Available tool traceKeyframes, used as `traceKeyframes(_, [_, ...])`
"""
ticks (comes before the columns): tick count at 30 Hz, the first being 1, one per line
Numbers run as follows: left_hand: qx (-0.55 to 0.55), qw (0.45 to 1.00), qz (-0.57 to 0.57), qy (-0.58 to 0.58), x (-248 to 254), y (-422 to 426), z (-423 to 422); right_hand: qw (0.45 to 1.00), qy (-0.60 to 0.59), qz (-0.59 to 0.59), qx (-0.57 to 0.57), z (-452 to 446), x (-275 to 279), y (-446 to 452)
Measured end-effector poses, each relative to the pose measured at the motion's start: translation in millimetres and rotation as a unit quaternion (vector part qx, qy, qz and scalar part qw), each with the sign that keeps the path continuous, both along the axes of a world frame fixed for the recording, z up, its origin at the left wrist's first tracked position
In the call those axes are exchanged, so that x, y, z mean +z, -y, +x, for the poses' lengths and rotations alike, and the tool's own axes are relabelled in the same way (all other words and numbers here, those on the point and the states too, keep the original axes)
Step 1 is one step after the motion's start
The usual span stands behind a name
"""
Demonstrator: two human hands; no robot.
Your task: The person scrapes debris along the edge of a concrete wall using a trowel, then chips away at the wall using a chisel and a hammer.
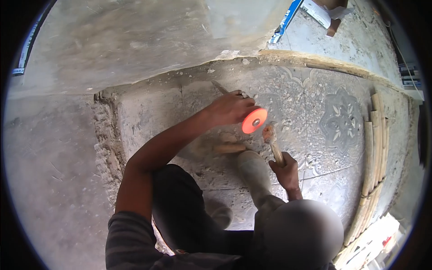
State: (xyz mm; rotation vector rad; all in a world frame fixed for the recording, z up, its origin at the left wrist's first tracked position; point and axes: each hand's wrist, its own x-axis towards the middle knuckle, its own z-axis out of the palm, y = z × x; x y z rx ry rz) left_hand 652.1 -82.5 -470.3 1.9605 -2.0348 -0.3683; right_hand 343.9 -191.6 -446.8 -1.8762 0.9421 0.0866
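My left hand point(231, 108) is wrapped round a chisel point(219, 87), its blade showing beyond the fingers and pointing toward the rubble-strewn strip below the raised slab. An orange round guard point(249, 122) sits at the chisel's struck end, on the near side of the fist. Lower right, my right hand point(286, 172) grips the wooden handle of a hammer point(277, 153). The dusty hammer head point(268, 134) is just right of the orange disc, with a small gap between them. Patterned floor tiles point(342, 119) lie below, covered with dust and chips.
Bundled bamboo poles point(371, 153) lie at the right. A raised slab point(157, 40) borders the far side, with a blue-and-white box piece point(285, 22) on top. A broken trench edge point(108, 135) runs at the left. A boot point(254, 175) stands by a wooden piece point(229, 148).
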Motion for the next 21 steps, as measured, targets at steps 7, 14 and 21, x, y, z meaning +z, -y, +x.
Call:
traceKeyframes(7, [0.023, 0.998, -0.066, -0.001, 11, -4, 3, 0.993, -0.015, 0.091, -0.074, -7, -4, -4])
traceKeyframes(14, [0.006, 0.982, -0.181, 0.059, 16, 0, 4, 0.989, 0.015, 0.110, -0.102, -15, -4, -2])
traceKeyframes(21, [-0.053, 0.959, -0.276, 0.044, 42, 30, -10, 0.981, 0.114, 0.121, -0.102, -7, -3, -5])
